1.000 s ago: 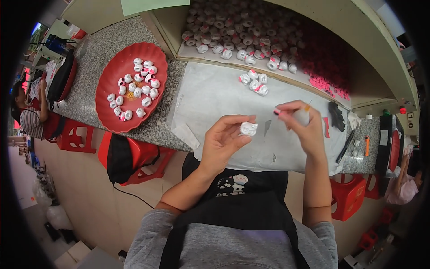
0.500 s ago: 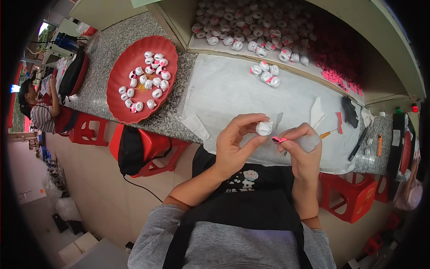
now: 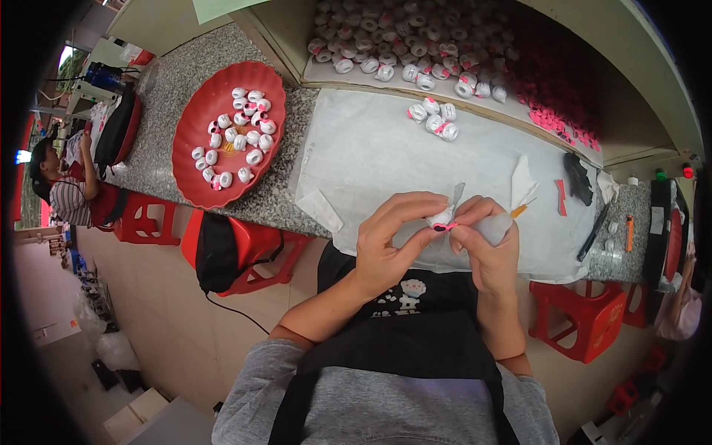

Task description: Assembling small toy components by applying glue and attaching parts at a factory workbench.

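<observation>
My left hand [image 3: 393, 237] pinches a small white rounded bead-like piece [image 3: 439, 220] between thumb and fingers. Thumb and forefinger of my right hand [image 3: 486, 248] hold a small pink-and-black piece [image 3: 443, 227] against the white one; whether the two are stuck together I cannot tell. Tucked in the same right hand is a translucent bottle [image 3: 495, 228] with an orange nozzle [image 3: 518, 211] and a thin needle tip. Behind my fingers, a grey narrow strip [image 3: 458, 193] lies on the white sheet [image 3: 356, 148], partly hidden.
A red scalloped tray [image 3: 185, 159] with several white pieces stands at left. More white pieces [image 3: 437, 122] sit on the sheet, below a shelf heaped with white and pink pieces [image 3: 552, 127]. Rags, a red strip [image 3: 561, 198] and an orange pen [image 3: 630, 233] lie right. Another person [image 3: 70, 185] works far left.
My right hand has moved left with the bottle and brought the pink-and-black piece from beside the white piece onto it. The left hand keeps its hold. The view has shifted slightly.
</observation>
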{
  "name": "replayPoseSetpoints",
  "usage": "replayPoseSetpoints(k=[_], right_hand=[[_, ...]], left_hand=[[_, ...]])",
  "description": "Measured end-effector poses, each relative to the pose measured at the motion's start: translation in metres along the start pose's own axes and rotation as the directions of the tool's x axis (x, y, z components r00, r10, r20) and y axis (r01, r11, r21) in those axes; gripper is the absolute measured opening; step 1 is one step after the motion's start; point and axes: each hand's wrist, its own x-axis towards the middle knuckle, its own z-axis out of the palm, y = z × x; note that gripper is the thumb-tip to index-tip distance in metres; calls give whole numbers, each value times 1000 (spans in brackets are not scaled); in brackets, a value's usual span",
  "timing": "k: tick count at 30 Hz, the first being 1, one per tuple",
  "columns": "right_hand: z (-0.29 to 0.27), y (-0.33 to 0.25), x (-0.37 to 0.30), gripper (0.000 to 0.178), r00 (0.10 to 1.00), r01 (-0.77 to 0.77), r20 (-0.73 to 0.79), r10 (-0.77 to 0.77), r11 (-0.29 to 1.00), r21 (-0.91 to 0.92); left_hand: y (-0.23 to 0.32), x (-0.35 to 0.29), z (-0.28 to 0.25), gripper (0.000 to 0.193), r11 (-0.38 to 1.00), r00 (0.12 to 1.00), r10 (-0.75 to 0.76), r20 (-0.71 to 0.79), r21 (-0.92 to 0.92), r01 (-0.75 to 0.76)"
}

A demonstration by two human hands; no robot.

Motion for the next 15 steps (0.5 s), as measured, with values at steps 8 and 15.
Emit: replayPoseSetpoints(k=[8,15], right_hand=[[4,5,-2,20,987,140,-53,-149,980,-138],[1,0,-6,39,996,76,50,-68,979,-187]], left_hand=[[3,-2,-2,24,866,974,-191,124,-446,226],[4,-3,-5,25,745,932,-245,266,-563,357]])
